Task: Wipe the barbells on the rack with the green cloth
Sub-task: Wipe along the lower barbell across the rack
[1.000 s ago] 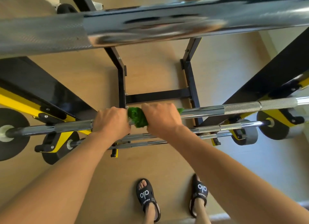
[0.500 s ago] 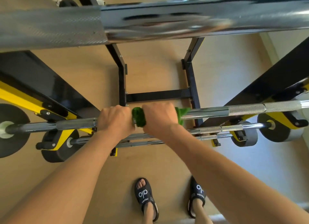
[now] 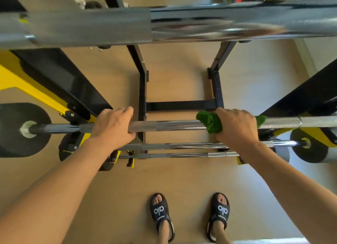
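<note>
**On the rack: both hands on one bar**

Across the middle barbell [image 3: 178, 125], your right hand [image 3: 237, 128] clutches the green cloth [image 3: 209, 122] wrapped round the bar; your left hand [image 3: 113, 127] grips bare steel. A blurred upper barbell [image 3: 164, 24] crosses overhead; two lower bars [image 3: 182, 146] lie beneath, above your sandals [image 3: 161, 214].
</note>
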Tool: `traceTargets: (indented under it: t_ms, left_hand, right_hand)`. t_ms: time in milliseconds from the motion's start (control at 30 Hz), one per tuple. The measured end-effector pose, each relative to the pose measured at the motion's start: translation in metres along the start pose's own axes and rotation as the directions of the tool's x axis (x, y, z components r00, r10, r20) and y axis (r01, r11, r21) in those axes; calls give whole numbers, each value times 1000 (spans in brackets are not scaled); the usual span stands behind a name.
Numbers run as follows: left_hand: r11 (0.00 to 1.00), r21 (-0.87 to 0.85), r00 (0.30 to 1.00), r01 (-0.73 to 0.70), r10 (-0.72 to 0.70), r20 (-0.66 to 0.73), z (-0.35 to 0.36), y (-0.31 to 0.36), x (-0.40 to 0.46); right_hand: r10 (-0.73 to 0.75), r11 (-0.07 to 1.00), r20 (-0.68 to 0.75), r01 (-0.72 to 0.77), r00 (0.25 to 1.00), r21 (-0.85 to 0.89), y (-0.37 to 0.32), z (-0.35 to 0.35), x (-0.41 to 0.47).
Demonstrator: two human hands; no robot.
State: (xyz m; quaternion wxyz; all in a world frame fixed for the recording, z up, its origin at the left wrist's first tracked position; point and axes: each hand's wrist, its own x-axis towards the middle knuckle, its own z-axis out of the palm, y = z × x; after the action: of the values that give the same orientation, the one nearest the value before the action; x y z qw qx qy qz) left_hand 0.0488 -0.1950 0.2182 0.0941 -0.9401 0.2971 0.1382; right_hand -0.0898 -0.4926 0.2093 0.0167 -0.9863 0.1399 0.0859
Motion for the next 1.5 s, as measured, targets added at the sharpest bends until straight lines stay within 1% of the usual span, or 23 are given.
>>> traceTargets:
  t_ms: [67,167,300,367,400,500,567,633,700,767,800,867,900,933,967,1000,1067,1133,1200,1267,1367,1433,1500]
  left_hand:
    - [996,5,996,86,-86,34,4,-26,-10]
    - [992,-38,991,116,-113,72,13,-37,-10]
    - [993,-23,993,112,-111,29,15,-38,-5]
    - [994,-16,993,111,-111,32,15,-39,-5]
    - [994,-15,993,110,-110,34,16,-39,-4]
    - [995,8,995,98,-98,34,15,-40,-4]
    - [994,1,994,110,-110,20,15,-40,-4]
    - [994,-6,993,113,-113,19,15,-41,-3]
    - [995,-18,995,98,-97,4,17,-41,-3]
    - [995,-50,996,90,-90,-6,19,-43,-4]
    - [994,-62,996,85,-86,-9,19,-44,-4]
    - [996,-61,998,63,-65,-22,20,-44,-3]
    - [997,-52,998,54,-55,-24,20,-45,-3]
    - [998,-46,998,48,-49,-27,21,-45,-2]
    - [998,-45,998,44,-45,-34,21,-46,-2]
    - [998,-45,998,41,-43,-44,22,-47,-2]
    - [998,-38,998,41,-43,-43,23,-47,-3]
    - [998,-24,998,54,-55,-33,23,-47,-2]
    - [998,-25,998,59,-59,-30,24,-49,-1]
    - [998,-15,998,56,-57,-40,25,-49,-2]
    - [998,-38,997,54,-56,-45,23,-48,-2]
    - [995,-86,998,50,-53,-27,21,-47,-4]
    - [992,-110,998,57,-61,-27,19,-45,-4]
  right_hand:
    - [24,1000,194,-22,981,-11,-12,-13,15]
    - [13,1000,503,-5,864,-17,-33,-30,35]
    - [-111,992,632,46,767,120,-92,-34,57]
    - [-187,978,588,91,787,189,-133,-29,63]
    - [-197,974,524,105,829,200,-153,-24,62]
    - [-126,984,122,109,985,138,-189,1,39]
    - [-142,987,-106,148,984,57,-196,14,26]
    - [-177,981,-143,186,974,54,-194,16,25]
    - [-155,979,-52,161,986,127,-197,6,30]
    - [-148,980,193,117,970,163,-203,-6,46]
    - [-170,977,348,113,922,179,-205,-13,58]
    - [-206,974,619,98,758,204,-210,-27,80]
    - [-209,974,689,89,694,206,-213,-31,86]
    - [-215,974,694,95,687,208,-218,-30,88]
    - [-214,973,643,103,735,206,-222,-28,84]
    - [-201,974,526,111,827,198,-227,-22,76]
    - [-137,982,168,111,976,154,-236,-3,48]
    - [-146,985,-124,156,981,76,-243,15,30]
    - [-159,983,-223,175,962,56,-246,23,30]
    - [-155,979,-142,172,978,111,-245,18,36]
    - [-189,974,184,160,965,158,-241,0,58]
    - [-246,955,503,117,829,274,-233,-13,80]
    - [-280,941,681,53,677,335,-229,-22,93]
